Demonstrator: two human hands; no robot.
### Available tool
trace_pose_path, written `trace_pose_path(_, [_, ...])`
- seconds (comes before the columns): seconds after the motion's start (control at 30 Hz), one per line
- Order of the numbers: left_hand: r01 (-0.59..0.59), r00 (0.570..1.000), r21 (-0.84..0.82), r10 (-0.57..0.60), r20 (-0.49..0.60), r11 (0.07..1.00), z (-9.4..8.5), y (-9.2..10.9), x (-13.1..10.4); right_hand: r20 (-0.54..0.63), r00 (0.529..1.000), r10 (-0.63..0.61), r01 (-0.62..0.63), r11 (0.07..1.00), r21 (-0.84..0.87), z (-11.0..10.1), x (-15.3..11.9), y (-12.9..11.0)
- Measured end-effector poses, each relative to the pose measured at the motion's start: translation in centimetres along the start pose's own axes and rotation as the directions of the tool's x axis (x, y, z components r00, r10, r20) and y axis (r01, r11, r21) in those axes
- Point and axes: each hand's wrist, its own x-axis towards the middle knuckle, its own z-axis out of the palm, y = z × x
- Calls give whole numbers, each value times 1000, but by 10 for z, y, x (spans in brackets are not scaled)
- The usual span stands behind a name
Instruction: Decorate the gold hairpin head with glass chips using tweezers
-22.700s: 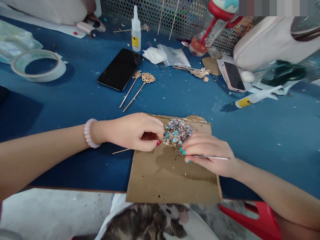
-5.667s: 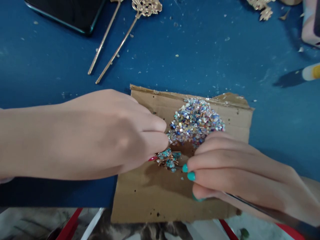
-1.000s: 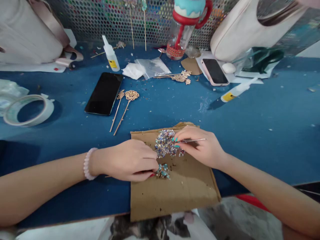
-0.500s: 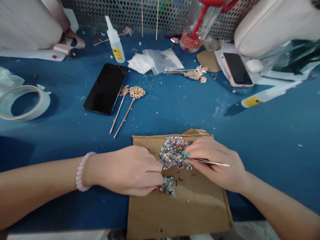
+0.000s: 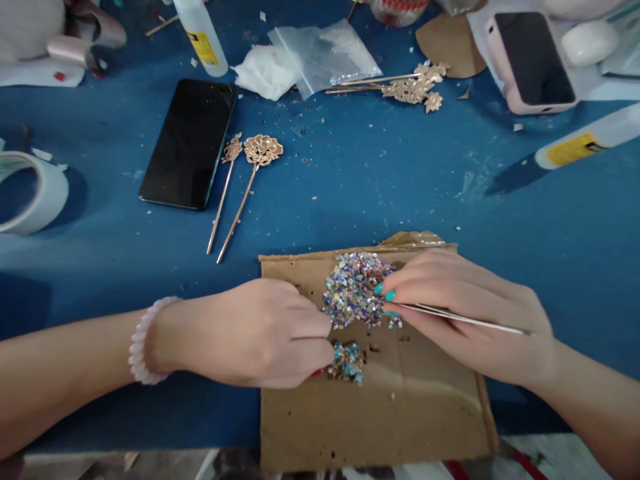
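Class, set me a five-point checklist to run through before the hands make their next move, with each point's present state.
1. Tweezers in the right hand: ok.
2. Left hand's fingertips at the turquoise ornament: ok.
3. Chip between the tweezer tips: cannot tell, fingers hide them.
4. Chip pile all together: not ok, a few bits sit off its edge.
5. Black phone clear of the cardboard: ok.

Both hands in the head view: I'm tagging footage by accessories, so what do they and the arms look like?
The left hand shows a red nail and a pale pink beaded bracelet at its wrist. The right hand shows turquoise nails and no bracelet. No sleeves or gloves are visible.
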Motion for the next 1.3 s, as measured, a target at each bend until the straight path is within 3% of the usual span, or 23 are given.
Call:
trace_pose_path(0.43, [0,1000,-13,1,13,1000,-1,0,-1,22,1000,-11,12,1000,-15,2,-2,-3])
trace_pose_path(0.83, [15,1000,7,-15,18,1000,1,1,-1,61,995,82,-81,997,-11,-3,0,-8])
trace_pose_path(1.3, [43,999,7,-43,8,999,2,3,-1,17,998,63,-63,998,5,2,0,-4])
